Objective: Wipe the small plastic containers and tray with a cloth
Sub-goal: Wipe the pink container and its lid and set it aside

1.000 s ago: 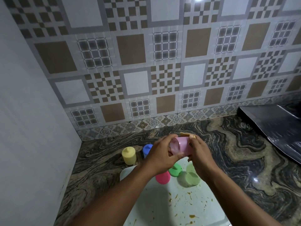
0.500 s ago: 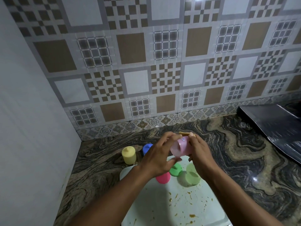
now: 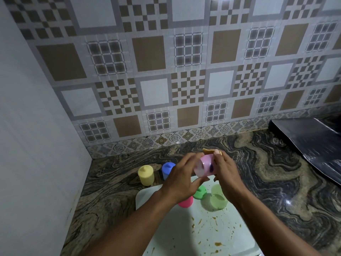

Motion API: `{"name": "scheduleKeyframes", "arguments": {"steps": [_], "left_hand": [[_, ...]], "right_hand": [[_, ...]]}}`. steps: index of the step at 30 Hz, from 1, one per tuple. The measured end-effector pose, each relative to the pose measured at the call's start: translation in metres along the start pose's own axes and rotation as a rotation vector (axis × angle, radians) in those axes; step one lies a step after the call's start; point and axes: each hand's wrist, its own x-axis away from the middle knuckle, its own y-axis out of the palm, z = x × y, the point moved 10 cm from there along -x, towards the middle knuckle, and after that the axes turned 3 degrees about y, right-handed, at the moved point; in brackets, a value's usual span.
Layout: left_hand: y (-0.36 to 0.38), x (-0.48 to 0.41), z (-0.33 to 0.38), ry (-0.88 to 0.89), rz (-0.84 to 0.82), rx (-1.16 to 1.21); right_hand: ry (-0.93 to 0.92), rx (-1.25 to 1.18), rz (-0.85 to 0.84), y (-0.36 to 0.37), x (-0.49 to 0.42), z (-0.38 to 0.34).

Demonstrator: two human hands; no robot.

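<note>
Above the tray [image 3: 184, 242], the left hand [image 3: 181, 180] pinches the pink cup [image 3: 205, 166] by its rim; the right hand [image 3: 227, 171] grips a cloth [image 3: 212, 150] against its base. A hard rub could pop the cup loose.

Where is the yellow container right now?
In the head view the yellow container stands on the stone counter, left of centre, beside the blue container and just beyond the far left corner of the tray.

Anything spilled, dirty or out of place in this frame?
Yes. Brownish smears are scattered over the near part of the white tray, not yet wiped. The yellow container and blue container stand off the tray on the counter.
</note>
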Motion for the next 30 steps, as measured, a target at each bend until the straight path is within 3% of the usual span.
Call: {"name": "scheduleKeyframes", "arguments": {"steps": [2,3,7,11,17,20,22,25,30], "left_hand": [[0.000,0.001,0.010,0.154,-0.038,-0.109],[-0.001,0.001,0.006,0.146,-0.048,-0.107],[-0.004,0.001,-0.015,-0.113,0.007,0.073],[-0.001,0.005,0.012,0.195,-0.025,-0.161],[-0.004,0.005,0.007,0.108,0.007,-0.082],[0.005,0.006,0.009,0.191,-0.050,-0.182],[0.004,0.004,0.004,0.210,-0.064,-0.216],[-0.008,-0.008,-0.024,0.016,-0.071,-0.196],[-0.001,-0.027,-0.088,-0.259,-0.230,-0.127]], "right_hand": [[0.000,-0.011,-0.006,0.000,0.001,0.001],[-0.001,-0.024,-0.009,0.000,0.001,0.000],[-0.012,-0.033,0.001,0.000,0.000,0.002],[0.004,-0.008,0.003,0.000,-0.001,0.003],[-0.003,-0.026,-0.019,0.003,-0.001,0.008],[0.141,-0.062,-0.007,0.003,-0.010,0.027],[0.379,-0.236,0.016,0.001,-0.018,0.048],[0.684,-0.610,0.043,-0.002,-0.023,0.070],[0.683,-0.649,0.106,-0.023,-0.031,0.060]]}}
